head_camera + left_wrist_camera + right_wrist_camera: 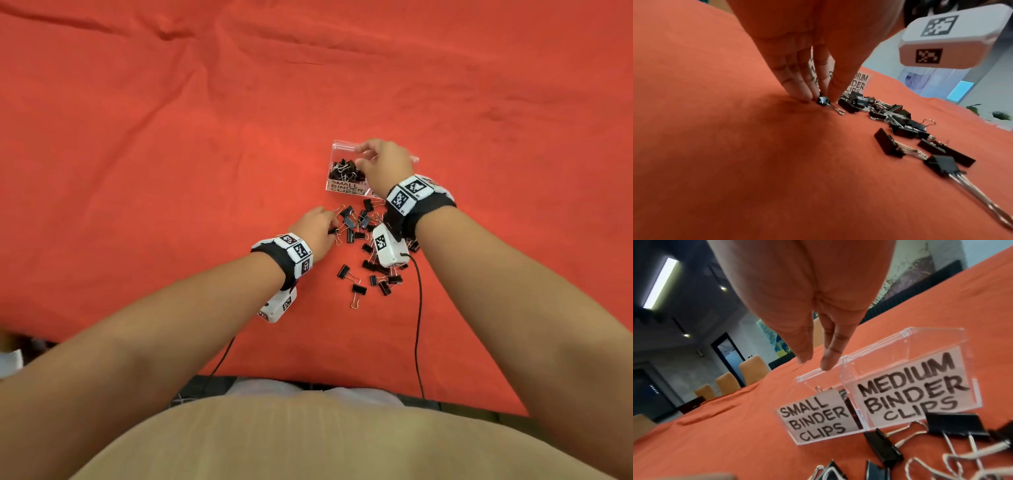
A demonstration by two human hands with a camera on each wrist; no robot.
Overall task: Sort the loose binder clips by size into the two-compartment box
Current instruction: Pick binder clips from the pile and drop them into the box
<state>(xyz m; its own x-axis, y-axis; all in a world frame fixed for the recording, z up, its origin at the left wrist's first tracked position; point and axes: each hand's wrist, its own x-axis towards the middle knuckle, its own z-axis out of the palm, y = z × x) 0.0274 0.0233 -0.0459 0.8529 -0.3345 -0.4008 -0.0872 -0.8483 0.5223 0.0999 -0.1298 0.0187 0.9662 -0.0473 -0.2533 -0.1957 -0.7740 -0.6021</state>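
Observation:
A clear two-compartment box point(337, 145) stands on the orange cloth, labelled SMALL BINDER CLIPS point(818, 417) and MEDIUM BINDER CLIPS point(910, 389). Several black clips point(344, 169) lie in the small compartment. My right hand point(364, 156) hovers over the box with straight fingers point(826, 363) and nothing between them; it hides the medium compartment from above. In front of the box lies a pile of loose black clips point(363, 240). At the pile's left edge my left hand point(822, 99) pinches a small black clip point(823, 101) that rests on the cloth.
Scattered clips point(358, 291) reach toward me from the pile. A black cable point(418, 325) runs from my right wrist to the table's near edge. Wrinkled orange cloth point(171, 137) covers the table. Orange chairs point(754, 369) stand beyond its far side.

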